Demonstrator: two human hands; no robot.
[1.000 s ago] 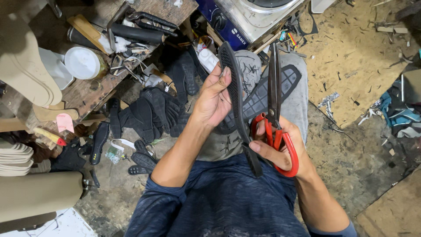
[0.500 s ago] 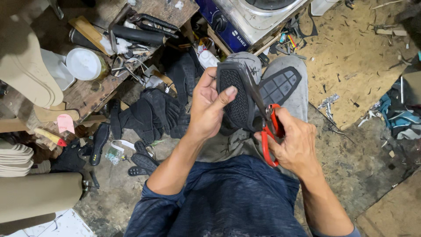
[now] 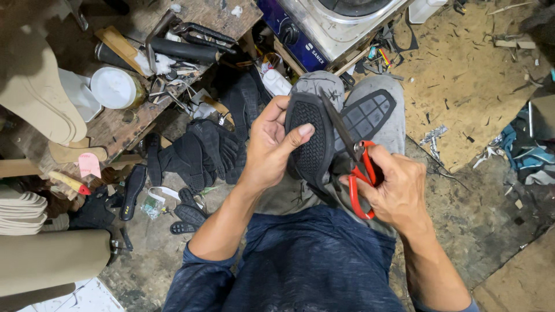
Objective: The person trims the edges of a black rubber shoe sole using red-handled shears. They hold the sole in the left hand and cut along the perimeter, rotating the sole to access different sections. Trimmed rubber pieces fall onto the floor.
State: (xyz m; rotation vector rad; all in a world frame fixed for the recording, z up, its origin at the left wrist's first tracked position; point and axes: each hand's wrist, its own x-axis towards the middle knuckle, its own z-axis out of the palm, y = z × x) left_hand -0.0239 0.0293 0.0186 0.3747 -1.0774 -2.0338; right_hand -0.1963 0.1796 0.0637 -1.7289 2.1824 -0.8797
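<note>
A seated person trims a black rubber shoe sole (image 3: 309,136) held above the lap. The left hand (image 3: 272,144) grips the sole, thumb pressed across its textured face, fingers wrapped behind. The right hand (image 3: 396,188) is closed through the red-handled scissors (image 3: 355,167), blades set against the sole's right edge. A second patterned sole (image 3: 367,112) rests on the knee; more black soles (image 3: 196,153) lie heaped beside the cluttered worktop (image 3: 124,124). Judging by that heap, trimming appears only partly done.
</note>
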